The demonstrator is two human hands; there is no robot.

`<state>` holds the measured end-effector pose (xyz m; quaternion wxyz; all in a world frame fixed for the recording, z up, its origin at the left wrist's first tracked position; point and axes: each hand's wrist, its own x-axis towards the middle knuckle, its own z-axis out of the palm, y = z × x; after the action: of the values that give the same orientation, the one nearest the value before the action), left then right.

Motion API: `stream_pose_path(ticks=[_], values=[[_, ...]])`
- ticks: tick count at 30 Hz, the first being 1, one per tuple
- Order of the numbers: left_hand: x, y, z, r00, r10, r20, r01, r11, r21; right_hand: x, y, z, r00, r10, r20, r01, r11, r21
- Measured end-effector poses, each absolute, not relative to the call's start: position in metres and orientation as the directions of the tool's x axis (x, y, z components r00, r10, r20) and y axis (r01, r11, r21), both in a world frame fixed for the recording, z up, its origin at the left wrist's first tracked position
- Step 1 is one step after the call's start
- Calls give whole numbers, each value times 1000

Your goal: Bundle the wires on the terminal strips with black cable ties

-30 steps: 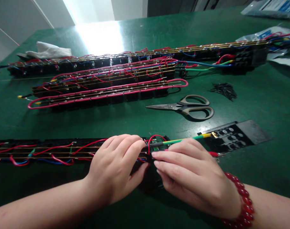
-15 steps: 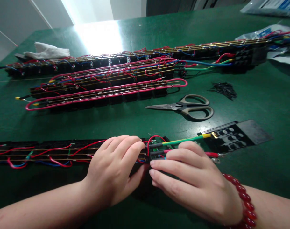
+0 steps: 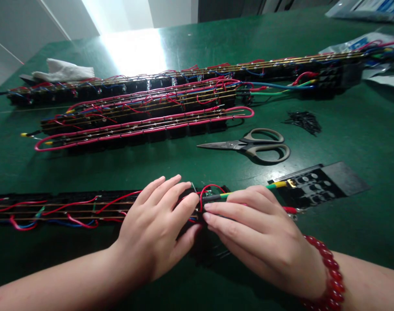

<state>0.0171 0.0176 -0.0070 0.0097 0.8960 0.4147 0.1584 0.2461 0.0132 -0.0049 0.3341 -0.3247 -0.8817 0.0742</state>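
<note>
A long black wired strip (image 3: 70, 207) with brass rods and red and blue wires lies along the near part of the table. Over its right end rests my left hand (image 3: 161, 224), fingers apart, the fingertips at the strip. Beside it, my right hand (image 3: 258, 233) has its fingers pressed together at the strip's end; what they hold is hidden. A green-yellow cable (image 3: 276, 185) runs from under the right fingers to a black plate (image 3: 316, 185) with round cutouts. The small green circuit board (image 3: 209, 193) shows between the hands, mostly covered.
Scissors (image 3: 245, 144) lie beyond the hands, with a pile of small black pieces (image 3: 303, 122) to their right. Further back are other wired strips (image 3: 145, 123), a white cloth (image 3: 63, 70) and plastic bags (image 3: 368, 9) on the green table (image 3: 125, 166).
My left fingers have lifted and spread a little. The fingertips of my right hand have moved up over the strip's end, covering more of the board and cables.
</note>
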Motion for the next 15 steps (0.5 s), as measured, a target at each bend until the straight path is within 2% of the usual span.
stream_pose_path(ticks=[6,15], values=[[21,19,-2,581,786,213,756,-618,216,242,17,-5,-499,678,540,566,727,-389],[24,23,3,536,832,141,758,-548,354,236,22,-7,-463,683,564,551,721,-421]])
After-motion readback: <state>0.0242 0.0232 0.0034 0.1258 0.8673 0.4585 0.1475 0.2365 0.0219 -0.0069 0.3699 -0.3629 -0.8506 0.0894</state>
